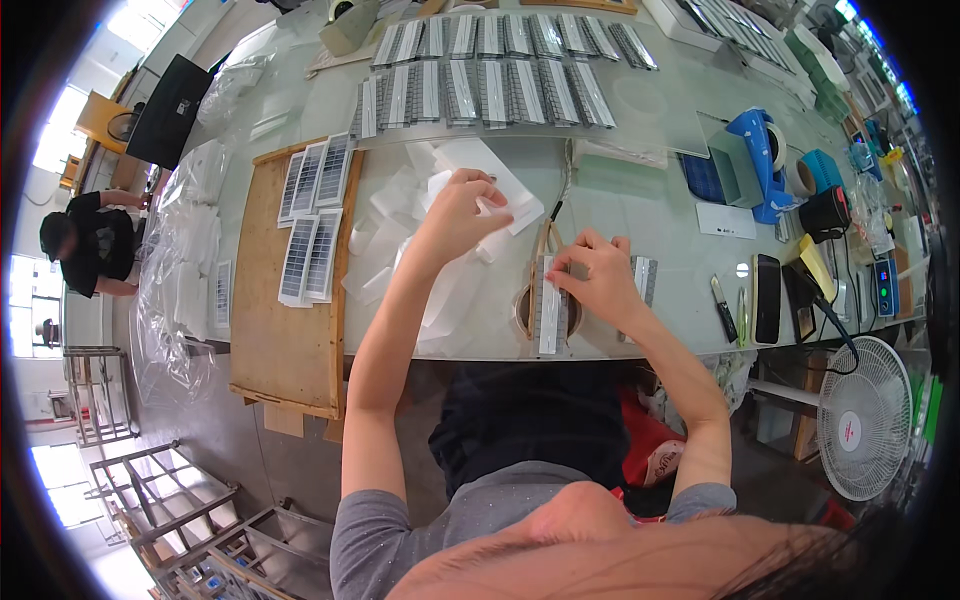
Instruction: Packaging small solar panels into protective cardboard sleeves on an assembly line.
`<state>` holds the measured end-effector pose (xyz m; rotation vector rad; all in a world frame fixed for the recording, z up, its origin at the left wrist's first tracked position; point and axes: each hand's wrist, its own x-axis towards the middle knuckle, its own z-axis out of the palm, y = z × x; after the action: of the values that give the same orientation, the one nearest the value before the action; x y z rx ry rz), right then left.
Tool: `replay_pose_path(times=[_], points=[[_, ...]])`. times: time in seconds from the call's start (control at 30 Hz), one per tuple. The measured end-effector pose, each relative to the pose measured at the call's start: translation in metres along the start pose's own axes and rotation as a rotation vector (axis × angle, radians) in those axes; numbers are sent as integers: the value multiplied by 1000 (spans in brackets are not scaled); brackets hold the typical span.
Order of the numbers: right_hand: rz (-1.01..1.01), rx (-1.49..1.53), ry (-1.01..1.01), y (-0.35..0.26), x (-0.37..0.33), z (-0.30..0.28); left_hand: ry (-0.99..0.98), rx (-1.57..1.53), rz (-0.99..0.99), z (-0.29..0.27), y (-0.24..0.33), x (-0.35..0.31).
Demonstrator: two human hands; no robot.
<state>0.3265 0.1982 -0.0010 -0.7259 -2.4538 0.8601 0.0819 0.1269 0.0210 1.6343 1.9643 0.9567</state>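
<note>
A narrow strip-shaped panel (549, 318), grey-gridded with a pale band down its middle, lies in front of me across a round brown ring (524, 310). My right hand (603, 278) is over the panel's far end, thumb and forefinger pinched together at its surface. Whatever is between those fingertips is too small to make out. My left hand (462, 215) is raised over crumpled white film sheets (385, 235) and a white flat block (490, 170). Its fingers are curved, with a gap between thumb and forefinger. Another gridded strip (645, 282) lies partly behind my right hand.
Two rows of similar strips (490, 92) lie at the back. Left is a wooden board (262, 240) with small gridded panels (322, 250). On the right are a knife (722, 308), a blue tape dispenser (765, 165) and a fan (865, 418). Another person (100, 240) is far left.
</note>
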Motion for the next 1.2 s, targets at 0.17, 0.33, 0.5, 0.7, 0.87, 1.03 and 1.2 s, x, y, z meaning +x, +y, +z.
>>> replay_pose_path(times=[0.17, 0.33, 0.5, 0.7, 0.87, 1.03, 1.2], points=[[61, 246, 104, -10, 6, -12, 497, -379, -49, 29, 26, -39], [502, 1017, -29, -18, -2, -15, 42, 90, 679, 37, 40, -112], [464, 696, -46, -2, -30, 7, 11, -24, 623, 54, 28, -137], [165, 15, 128, -5, -32, 16, 52, 12, 572, 59, 22, -140], [100, 4, 153, -3, -33, 19, 52, 10, 539, 62, 17, -142], [88, -9, 154, -3, -33, 20, 37, 32, 569, 61, 14, -143], [87, -20, 141, -2, -32, 21, 29, 28, 576, 59, 15, -140]])
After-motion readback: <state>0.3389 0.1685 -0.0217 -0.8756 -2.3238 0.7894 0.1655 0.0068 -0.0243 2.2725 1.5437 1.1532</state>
